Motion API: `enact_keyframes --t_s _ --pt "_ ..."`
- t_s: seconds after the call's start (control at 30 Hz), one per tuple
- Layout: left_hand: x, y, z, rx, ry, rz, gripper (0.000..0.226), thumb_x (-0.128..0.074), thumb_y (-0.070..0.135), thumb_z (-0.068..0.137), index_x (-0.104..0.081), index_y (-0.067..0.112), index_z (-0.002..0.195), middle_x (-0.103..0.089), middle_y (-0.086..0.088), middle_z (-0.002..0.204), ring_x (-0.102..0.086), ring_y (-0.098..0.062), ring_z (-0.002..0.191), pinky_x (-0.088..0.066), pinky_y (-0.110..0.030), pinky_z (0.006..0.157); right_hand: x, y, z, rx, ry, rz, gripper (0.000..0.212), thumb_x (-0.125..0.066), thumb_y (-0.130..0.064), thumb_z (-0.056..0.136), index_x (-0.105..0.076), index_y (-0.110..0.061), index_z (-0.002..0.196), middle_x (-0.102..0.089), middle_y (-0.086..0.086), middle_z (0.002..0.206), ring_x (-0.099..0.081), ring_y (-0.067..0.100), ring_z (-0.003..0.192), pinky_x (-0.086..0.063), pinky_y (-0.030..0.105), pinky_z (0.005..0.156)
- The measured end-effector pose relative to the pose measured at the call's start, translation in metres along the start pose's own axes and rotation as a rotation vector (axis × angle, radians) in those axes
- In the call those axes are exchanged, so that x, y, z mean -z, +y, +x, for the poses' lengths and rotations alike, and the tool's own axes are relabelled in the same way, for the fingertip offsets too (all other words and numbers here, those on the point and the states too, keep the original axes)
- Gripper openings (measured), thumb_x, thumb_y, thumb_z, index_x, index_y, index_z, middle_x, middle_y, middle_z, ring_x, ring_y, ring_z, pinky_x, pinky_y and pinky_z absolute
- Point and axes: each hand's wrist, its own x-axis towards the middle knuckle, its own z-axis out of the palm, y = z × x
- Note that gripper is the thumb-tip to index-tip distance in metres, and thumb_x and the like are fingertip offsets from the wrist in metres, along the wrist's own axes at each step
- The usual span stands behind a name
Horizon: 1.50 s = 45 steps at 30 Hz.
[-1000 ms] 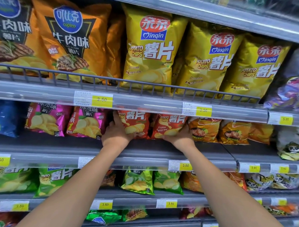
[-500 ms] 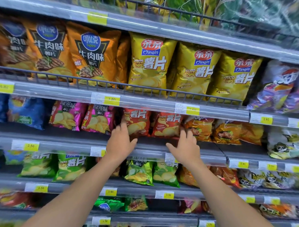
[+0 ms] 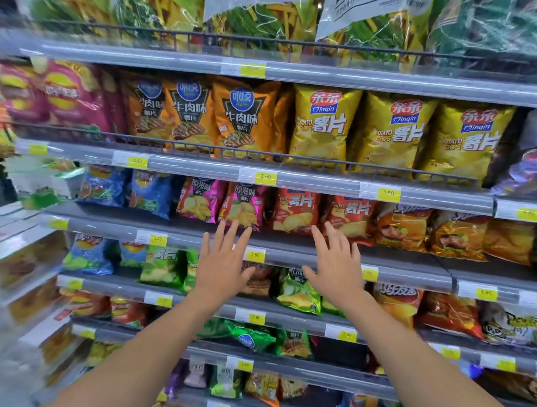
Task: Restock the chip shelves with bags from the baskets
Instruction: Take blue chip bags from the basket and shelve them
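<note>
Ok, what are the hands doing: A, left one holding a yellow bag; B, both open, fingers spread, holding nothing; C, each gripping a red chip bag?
B: the left hand and right hand are both spread open before the shelf edge, with no bag in either.

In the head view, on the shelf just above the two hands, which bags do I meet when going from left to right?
Two blue bags → two pink bags → two red bags → orange bags.
</note>
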Motion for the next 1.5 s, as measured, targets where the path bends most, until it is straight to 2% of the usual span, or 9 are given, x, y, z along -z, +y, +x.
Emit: enact_keyframes --t_s 0.6,0.73,0.93,1.07,1.13,1.17,1.23,1.3,1.5 --pt "-0.022 -0.150 0.052 0.049 -0.080 -0.072 0.088 -0.043 0.070 0.099 0.001 0.033 0.166 0.006 -0.004 0.175 0.012 -0.030 0.161 -0.003 -0.057 0.129 -0.043 -0.145 0.086 0.026 0.024 0.004 0.086 -0.062 -0.055 0.096 -0.015 -0.029 0.163 -0.015 0.010 0.170 -0.020 0.033 0.154 -0.025 0.054 0.123" --pt "-0.037 -0.176 0.080 0.010 -0.117 -0.119 0.081 -0.043 0.066 0.101 -0.010 0.031 0.165 -0.009 -0.010 0.174 -0.001 -0.034 0.161 -0.004 -0.055 0.129 -0.060 -0.169 0.112 -0.054 0.008 -0.019 0.075 -0.065 -0.052 0.095 -0.031 -0.023 0.156 -0.035 0.013 0.158 -0.035 0.037 0.145 -0.033 0.052 0.117" --pt "-0.051 -0.195 0.116 0.108 -0.211 -0.384 0.082 -0.054 0.059 0.100 -0.026 0.009 0.160 -0.022 -0.016 0.169 -0.018 -0.037 0.156 -0.030 -0.049 0.121 -0.073 -0.187 0.140 -0.258 0.025 0.007 0.062 -0.063 -0.062 0.091 -0.053 -0.009 0.120 -0.062 0.010 0.116 -0.056 0.029 0.112 -0.049 0.037 0.092" --pt "-0.056 -0.200 0.133 0.160 -0.233 -0.422 0.060 -0.060 0.048 0.101 -0.058 -0.003 0.133 -0.057 -0.022 0.143 -0.051 -0.040 0.134 -0.043 -0.045 0.108 -0.077 -0.195 0.155 -0.351 -0.075 -0.040 0.061 -0.060 -0.069 0.090 -0.064 -0.009 0.103 -0.070 0.011 0.106 -0.061 0.033 0.109 -0.050 0.039 0.089" --pt "-0.066 -0.203 0.142 0.169 -0.206 -0.431 0.069 -0.060 0.047 0.101 -0.050 -0.005 0.144 -0.047 -0.023 0.154 -0.042 -0.037 0.144 -0.035 -0.042 0.116 -0.083 -0.196 0.165 -0.399 -0.119 -0.014 0.067 -0.058 -0.072 0.089 -0.067 -0.009 0.108 -0.070 0.012 0.112 -0.061 0.034 0.115 -0.049 0.039 0.091" --pt "-0.071 -0.205 0.147 0.172 -0.174 -0.443 0.081 -0.063 0.050 0.099 -0.037 -0.003 0.154 -0.033 -0.021 0.164 -0.029 -0.036 0.153 -0.026 -0.040 0.123 -0.087 -0.195 0.170 -0.433 -0.136 0.004 0.077 -0.057 -0.074 0.088 -0.062 -0.006 0.126 -0.066 0.014 0.127 -0.058 0.036 0.122 -0.048 0.041 0.094" --pt "-0.081 -0.208 0.154 0.187 -0.126 -0.471 0.105 -0.070 0.054 0.093 -0.011 0.005 0.165 -0.013 -0.015 0.173 -0.011 -0.032 0.160 -0.014 -0.039 0.128 -0.093 -0.194 0.177 -0.485 -0.132 0.092 0.108 -0.061 -0.074 0.085 -0.023 -0.005 0.159 -0.040 0.016 0.157 -0.045 0.037 0.138 -0.045 0.045 0.102" --pt "-0.089 -0.209 0.161 0.206 -0.124 -0.495 0.114 -0.076 0.052 0.089 -0.004 0.009 0.166 -0.007 -0.012 0.174 -0.007 -0.030 0.160 -0.017 -0.042 0.127 -0.097 -0.192 0.182 -0.509 -0.091 0.208 0.123 -0.068 -0.069 0.083 0.002 -0.007 0.162 -0.026 0.015 0.164 -0.034 0.037 0.146 -0.041 0.047 0.108" --pt "-0.093 -0.208 0.173 0.274 -0.145 -0.459 0.119 -0.078 0.055 0.085 -0.002 0.010 0.165 -0.006 -0.010 0.174 -0.016 -0.034 0.157 -0.030 -0.048 0.121 -0.103 -0.188 0.206 -0.652 -0.236 0.373 0.132 -0.075 -0.066 0.079 0.012 -0.010 0.161 -0.028 0.017 0.162 -0.031 0.038 0.148 -0.038 0.051 0.114"
